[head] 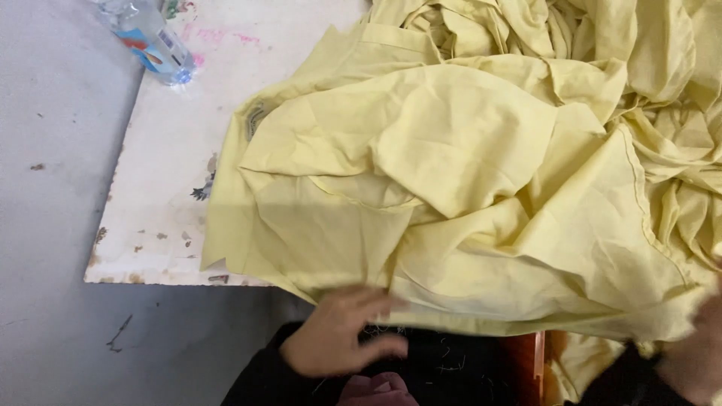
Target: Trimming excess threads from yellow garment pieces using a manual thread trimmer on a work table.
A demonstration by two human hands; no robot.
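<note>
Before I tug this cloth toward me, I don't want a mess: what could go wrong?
The plastic bottle lies at the table edge beside the yellow fabric; dragging the fabric could perhaps knock it to the floor. The fabric already overhangs the near edge by the left hand, so the heap might slide off. The right hand is barely visible.

One table (pixel 162 162) stands in the scene, white and worn, its near left corner showing. One plastic bottle (pixel 150 39) lies at the far left of it. Yellow cloth (pixel 466 173) covers the right and far side in a crumpled heap; how many separate pieces make it up cannot be told. Two hands show at the near edge: one left hand (pixel 338 340) near the middle, and one right hand (pixel 696 353), partly cut off at the right.
</note>
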